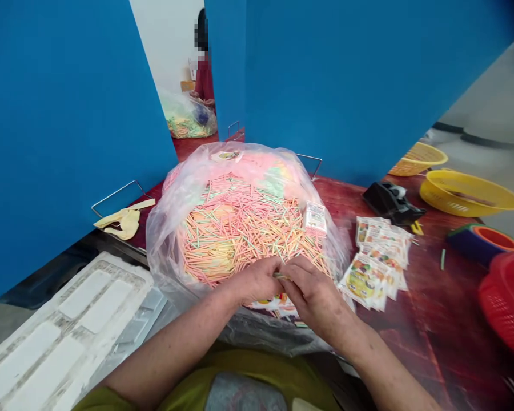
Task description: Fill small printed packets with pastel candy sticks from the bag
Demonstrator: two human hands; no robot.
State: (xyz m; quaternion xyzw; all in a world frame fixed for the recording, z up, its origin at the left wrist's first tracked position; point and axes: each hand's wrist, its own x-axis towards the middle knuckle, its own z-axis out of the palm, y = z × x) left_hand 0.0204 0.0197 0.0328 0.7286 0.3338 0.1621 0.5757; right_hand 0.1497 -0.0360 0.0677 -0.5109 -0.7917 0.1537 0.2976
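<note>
My left hand (261, 279) and my right hand (310, 285) meet over the front of a large clear plastic bag (163, 240). Their fingers are closed and pinch together. Between them show the pale yellow-green ends of a few thin sticks (282, 277); the rest is hidden by the fingers. The bag is heaped with loose thin pastel sticks (244, 228) in pink, yellow, orange and green. Just below my hands lie printed packets (274, 304), partly covered. A small white printed packet (315, 219) rests on the heap's right side.
Flat printed packets (368, 277) are fanned out on the red table (411, 325) at right, near a black tape dispenser (392, 201). Yellow baskets (471, 194) and a red basket (508, 297) stand farther right. Blue partitions (325, 85) rise behind. A white tray (68, 325) lies left. Another person (204, 80) is beyond.
</note>
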